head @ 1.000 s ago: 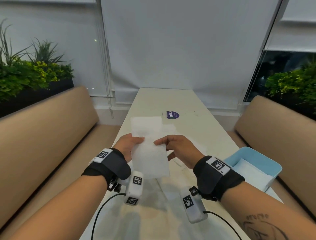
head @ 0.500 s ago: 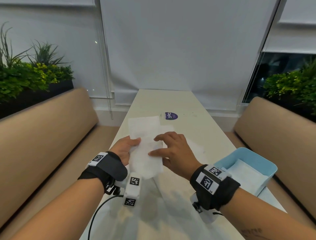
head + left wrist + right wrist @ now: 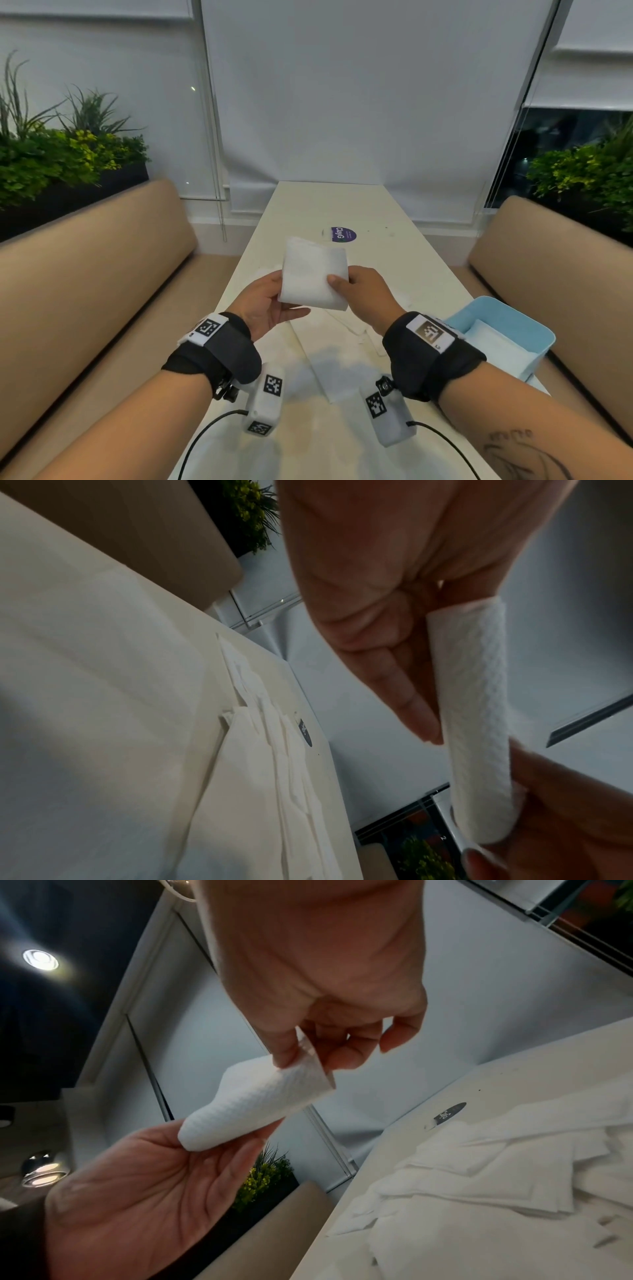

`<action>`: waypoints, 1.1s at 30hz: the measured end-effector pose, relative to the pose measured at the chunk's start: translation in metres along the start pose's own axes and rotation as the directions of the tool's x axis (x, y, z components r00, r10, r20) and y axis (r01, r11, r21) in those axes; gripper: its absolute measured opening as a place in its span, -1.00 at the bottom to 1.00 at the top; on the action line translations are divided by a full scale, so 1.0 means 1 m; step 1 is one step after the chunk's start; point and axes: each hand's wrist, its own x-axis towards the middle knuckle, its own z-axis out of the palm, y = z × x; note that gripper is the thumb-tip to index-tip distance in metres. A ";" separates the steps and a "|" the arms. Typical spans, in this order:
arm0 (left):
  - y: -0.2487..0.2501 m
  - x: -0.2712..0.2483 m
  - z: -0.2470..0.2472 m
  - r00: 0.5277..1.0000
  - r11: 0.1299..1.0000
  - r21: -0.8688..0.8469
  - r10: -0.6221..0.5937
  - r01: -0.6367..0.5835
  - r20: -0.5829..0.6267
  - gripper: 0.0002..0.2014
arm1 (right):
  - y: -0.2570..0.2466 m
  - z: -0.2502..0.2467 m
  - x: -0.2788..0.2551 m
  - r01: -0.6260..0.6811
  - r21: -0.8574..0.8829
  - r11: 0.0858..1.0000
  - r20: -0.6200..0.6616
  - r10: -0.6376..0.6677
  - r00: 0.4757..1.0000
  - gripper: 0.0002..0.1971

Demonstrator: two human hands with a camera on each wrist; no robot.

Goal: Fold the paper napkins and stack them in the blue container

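White embossed paper napkin [image 3: 313, 274], folded, is held above the cream table [image 3: 394, 212], well apart from the pale blue plastic container [image 3: 543, 356]. Left wrist: the left hand [image 3: 394, 588] lies flat-fingered against it. Right wrist: the right hand [image 3: 318, 974] pinches its edge; corners should be squared before creasing.

Tan benches [image 3: 85, 274] flank a cream table [image 3: 342, 205] — white blinds [image 3: 359, 85] behind.

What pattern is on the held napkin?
The napkin is plain white with a fine embossed, quilted texture. It shows best in the left wrist view.
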 end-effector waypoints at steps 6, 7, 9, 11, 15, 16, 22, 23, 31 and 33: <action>0.000 -0.003 0.000 1.000 0.999 -0.033 -0.006 0.007 0.022 -0.75 | -0.005 -0.001 -0.006 -0.066 0.176 0.982 -0.019 0.070 0.997 -0.66; -0.001 -0.003 0.000 1.000 0.999 -0.038 -0.008 0.009 0.026 -0.76 | -0.006 -0.001 -0.006 -0.073 0.206 0.976 -0.018 0.078 0.997 -0.67; -0.002 -0.004 0.001 0.999 0.999 -0.044 -0.015 0.017 0.034 -0.76 | -0.007 -0.002 -0.008 -0.096 0.261 0.961 0.001 0.099 0.995 -0.69; -0.002 -0.005 0.002 0.999 0.999 -0.039 -0.016 0.018 0.041 -0.76 | -0.007 -0.002 -0.008 -0.115 0.298 0.948 0.013 0.116 0.993 -0.69; -0.001 -0.006 0.004 0.998 0.999 -0.042 -0.005 0.007 0.056 -0.76 | -0.005 0.000 -0.006 -0.120 0.333 0.935 -0.004 0.129 0.992 -0.75; -0.001 -0.006 0.005 0.999 0.999 -0.044 -0.007 0.009 0.053 -0.75 | -0.005 0.000 -0.005 -0.109 0.328 0.938 -0.021 0.123 0.992 -0.79; 0.005 -0.005 0.008 0.998 0.994 0.113 -0.005 -0.002 0.059 -0.61 | -0.005 -0.003 -0.005 -0.022 0.205 0.978 -0.131 0.049 0.990 -0.69; 0.006 -0.005 0.010 0.997 0.980 0.196 0.023 -0.036 0.069 -0.60 | -0.006 -0.004 -0.006 -0.014 0.198 0.980 -0.134 0.041 0.990 -0.70; 0.006 0.000 0.024 0.982 0.927 0.324 0.173 -0.187 0.071 -0.63 | -0.013 -0.025 -0.018 -0.144 0.447 0.883 0.074 0.124 0.989 0.02; 0.005 0.001 0.028 0.979 0.918 0.343 0.185 -0.202 0.080 -0.62 | -0.012 -0.030 -0.021 -0.159 0.423 0.892 0.114 0.121 0.986 0.09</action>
